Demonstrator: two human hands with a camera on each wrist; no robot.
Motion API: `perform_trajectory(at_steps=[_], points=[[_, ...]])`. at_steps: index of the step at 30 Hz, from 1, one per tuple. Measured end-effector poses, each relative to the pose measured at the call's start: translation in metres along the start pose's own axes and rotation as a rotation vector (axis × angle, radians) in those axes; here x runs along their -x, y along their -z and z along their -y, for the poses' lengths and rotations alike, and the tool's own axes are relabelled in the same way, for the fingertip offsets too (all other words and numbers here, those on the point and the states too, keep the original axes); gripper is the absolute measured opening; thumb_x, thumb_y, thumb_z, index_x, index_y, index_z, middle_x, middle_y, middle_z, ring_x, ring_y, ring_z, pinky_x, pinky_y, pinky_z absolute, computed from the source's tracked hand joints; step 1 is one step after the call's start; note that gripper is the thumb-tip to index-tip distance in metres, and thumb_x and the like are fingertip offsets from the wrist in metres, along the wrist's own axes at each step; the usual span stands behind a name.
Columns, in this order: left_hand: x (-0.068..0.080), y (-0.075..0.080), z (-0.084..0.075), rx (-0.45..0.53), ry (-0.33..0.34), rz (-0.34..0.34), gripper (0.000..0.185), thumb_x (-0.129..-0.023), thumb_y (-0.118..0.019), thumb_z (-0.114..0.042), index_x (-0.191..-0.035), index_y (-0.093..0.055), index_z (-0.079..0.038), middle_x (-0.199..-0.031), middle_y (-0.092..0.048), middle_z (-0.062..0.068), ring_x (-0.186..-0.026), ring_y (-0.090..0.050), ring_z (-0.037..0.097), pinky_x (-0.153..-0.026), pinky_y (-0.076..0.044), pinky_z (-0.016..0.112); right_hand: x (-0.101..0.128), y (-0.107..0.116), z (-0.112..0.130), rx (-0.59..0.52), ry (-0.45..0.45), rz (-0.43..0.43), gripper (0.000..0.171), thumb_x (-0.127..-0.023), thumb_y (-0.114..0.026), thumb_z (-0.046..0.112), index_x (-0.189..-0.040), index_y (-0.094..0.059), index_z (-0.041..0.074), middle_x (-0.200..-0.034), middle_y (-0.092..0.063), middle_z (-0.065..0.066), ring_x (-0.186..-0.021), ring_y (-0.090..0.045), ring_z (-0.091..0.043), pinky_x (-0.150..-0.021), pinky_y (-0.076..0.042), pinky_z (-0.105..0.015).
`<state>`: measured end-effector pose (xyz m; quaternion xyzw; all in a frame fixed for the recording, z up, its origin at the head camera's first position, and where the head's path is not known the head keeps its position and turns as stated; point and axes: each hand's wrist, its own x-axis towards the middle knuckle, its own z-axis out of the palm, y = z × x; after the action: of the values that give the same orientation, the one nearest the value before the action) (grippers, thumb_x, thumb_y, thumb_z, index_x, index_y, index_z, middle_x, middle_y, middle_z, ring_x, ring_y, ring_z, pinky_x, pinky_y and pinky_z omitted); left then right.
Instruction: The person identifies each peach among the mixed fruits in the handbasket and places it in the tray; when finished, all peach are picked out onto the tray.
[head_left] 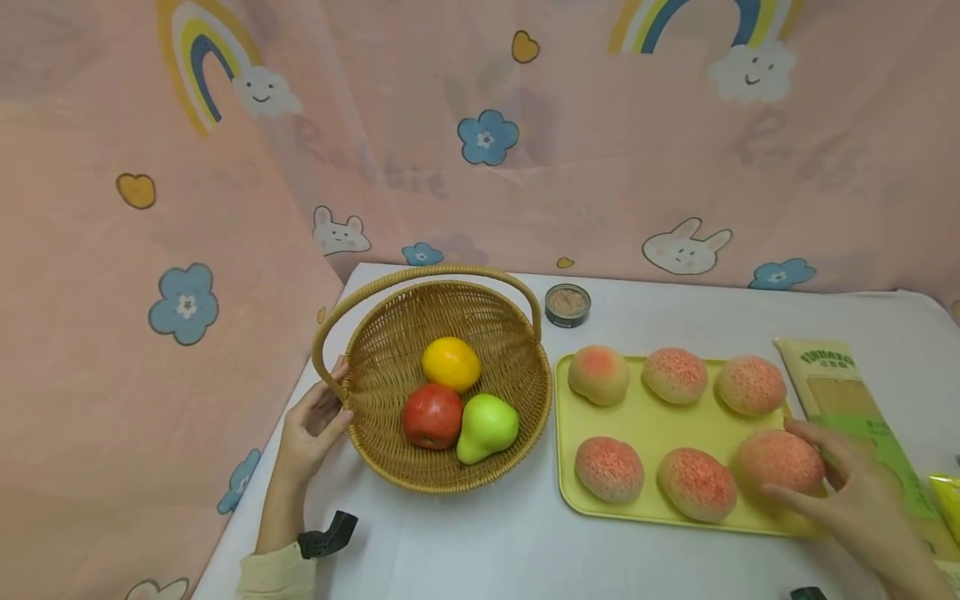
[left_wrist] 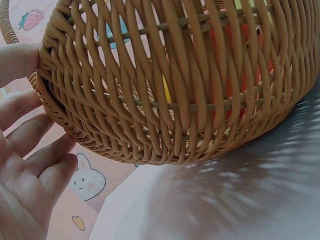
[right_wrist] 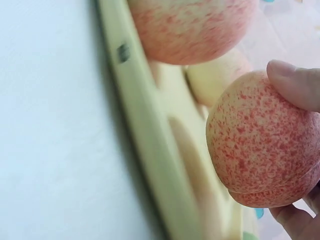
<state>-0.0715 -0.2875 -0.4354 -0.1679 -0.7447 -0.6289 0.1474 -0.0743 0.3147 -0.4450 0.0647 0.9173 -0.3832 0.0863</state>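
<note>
My left hand (head_left: 311, 425) grips the left rim of a wicker basket (head_left: 375, 454), near the foot of its handle. In the left wrist view, the thumb and fingers (left_wrist: 57, 170) lie on either side of the rim. Inside the basket lie a yellow lemon-like fruit (head_left: 451, 364), a red apple (head_left: 432, 416) and a green pear (head_left: 487, 427). With thumb and fingers, my right hand (head_left: 855, 496) holds a speckled pink peach (right_wrist: 265, 142) over the front right of a yellow tray (head_left: 626, 425). A gap and a shadow show between this peach and the tray.
Several other peaches (head_left: 676, 376) sit on the tray in two rows. A small open tin (head_left: 567, 305) stands behind, between basket and tray. Right of the tray lies a flat noodle-like packet (head_left: 855, 400), with a yellow wrapper (head_left: 948, 500) at the edge. A patterned pink cloth (head_left: 420, 183) hangs behind.
</note>
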Motion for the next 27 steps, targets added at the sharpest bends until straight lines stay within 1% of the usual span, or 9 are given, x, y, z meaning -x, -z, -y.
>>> perform_trajectory(at_steps=[5, 10, 12, 14, 17, 20, 24, 26, 27], points=[[0.002, 0.001, -0.001, -0.004, 0.009, 0.002, 0.053, -0.083, -0.052, 0.017, -0.135, -0.038, 0.016, -0.151, -0.03, 0.023, -0.136, -0.04, 0.012, -0.107, -0.038, 0.02, 0.003, -0.004, -0.006, 0.007, -0.001, 0.027, 0.102, -0.076, -0.076, 0.042, -0.151, -0.017, 0.004, -0.152, -0.011, -0.033, -0.138, -0.004, -0.054, -0.104, -0.012, -0.073], [0.002, 0.003, 0.001, -0.001, -0.008, 0.004, 0.052, -0.084, -0.051, 0.018, -0.134, -0.037, 0.017, -0.149, -0.033, 0.022, -0.136, -0.04, 0.012, -0.107, -0.038, 0.02, 0.005, -0.005, -0.01, 0.005, 0.003, 0.064, 0.103, -0.077, -0.076, 0.041, -0.151, -0.014, 0.004, -0.153, -0.008, -0.033, -0.138, -0.001, -0.054, -0.105, -0.01, -0.073], [0.003, 0.004, 0.0, 0.003, -0.008, 0.001, 0.053, -0.083, -0.051, 0.018, -0.134, -0.038, 0.017, -0.149, -0.033, 0.022, -0.136, -0.04, 0.014, -0.107, -0.038, 0.021, 0.005, -0.004, -0.011, 0.002, -0.004, 0.098, 0.104, -0.078, -0.075, 0.042, -0.152, -0.011, 0.005, -0.152, -0.005, -0.034, -0.138, 0.0, -0.055, -0.104, -0.01, -0.073], [0.003, 0.004, 0.0, 0.007, 0.002, -0.005, 0.053, -0.083, -0.051, 0.018, -0.134, -0.038, 0.016, -0.149, -0.033, 0.021, -0.136, -0.04, 0.014, -0.107, -0.038, 0.021, 0.004, -0.003, -0.012, 0.017, -0.031, 0.142, 0.105, -0.08, -0.072, 0.045, -0.152, -0.007, 0.006, -0.152, -0.003, -0.036, -0.135, -0.002, -0.058, -0.101, -0.014, -0.075], [0.004, 0.005, -0.001, 0.011, 0.004, -0.006, 0.053, -0.083, -0.051, 0.018, -0.134, -0.038, 0.017, -0.15, -0.032, 0.022, -0.136, -0.04, 0.015, -0.107, -0.038, 0.021, 0.0, 0.0, -0.013, 0.059, -0.095, 0.212, 0.107, -0.082, -0.067, 0.052, -0.153, 0.001, 0.009, -0.15, -0.003, -0.038, -0.13, -0.011, -0.062, -0.093, -0.023, -0.077], [0.004, 0.005, -0.001, 0.013, -0.009, -0.001, 0.052, -0.083, -0.051, 0.018, -0.134, -0.038, 0.017, -0.149, -0.032, 0.023, -0.136, -0.041, 0.014, -0.107, -0.038, 0.021, -0.001, 0.0, -0.015, 0.067, -0.136, 0.243, 0.107, -0.083, -0.065, 0.054, -0.152, 0.005, 0.011, -0.149, -0.005, -0.039, -0.127, -0.017, -0.062, -0.088, -0.028, -0.077], [0.004, 0.005, 0.0, 0.014, -0.017, 0.003, 0.052, -0.083, -0.05, 0.019, -0.134, -0.038, 0.016, -0.149, -0.032, 0.024, -0.135, -0.041, 0.015, -0.107, -0.038, 0.021, 0.003, -0.001, -0.022, 0.0, -0.095, 0.222, 0.104, -0.085, -0.067, 0.045, -0.153, 0.007, 0.015, -0.151, -0.003, -0.037, -0.13, -0.014, -0.061, -0.089, -0.024, -0.078], [0.004, 0.004, -0.001, 0.011, -0.009, -0.002, 0.053, -0.083, -0.05, 0.018, -0.135, -0.038, 0.016, -0.149, -0.033, 0.023, -0.135, -0.041, 0.015, -0.108, -0.038, 0.021, 0.006, -0.003, -0.026, -0.051, -0.061, 0.202, 0.102, -0.087, -0.067, 0.04, -0.153, 0.009, 0.02, -0.154, 0.002, -0.032, -0.134, -0.007, -0.059, -0.093, -0.019, -0.079], [0.004, 0.003, -0.001, 0.011, -0.005, -0.006, 0.053, -0.084, -0.05, 0.018, -0.135, -0.038, 0.016, -0.149, -0.033, 0.022, -0.135, -0.042, 0.015, -0.108, -0.038, 0.021, 0.007, -0.004, -0.029, -0.074, -0.028, 0.181, 0.101, -0.087, -0.067, 0.036, -0.153, 0.008, 0.022, -0.156, 0.004, -0.027, -0.141, -0.002, -0.048, -0.104, -0.017, -0.072]])
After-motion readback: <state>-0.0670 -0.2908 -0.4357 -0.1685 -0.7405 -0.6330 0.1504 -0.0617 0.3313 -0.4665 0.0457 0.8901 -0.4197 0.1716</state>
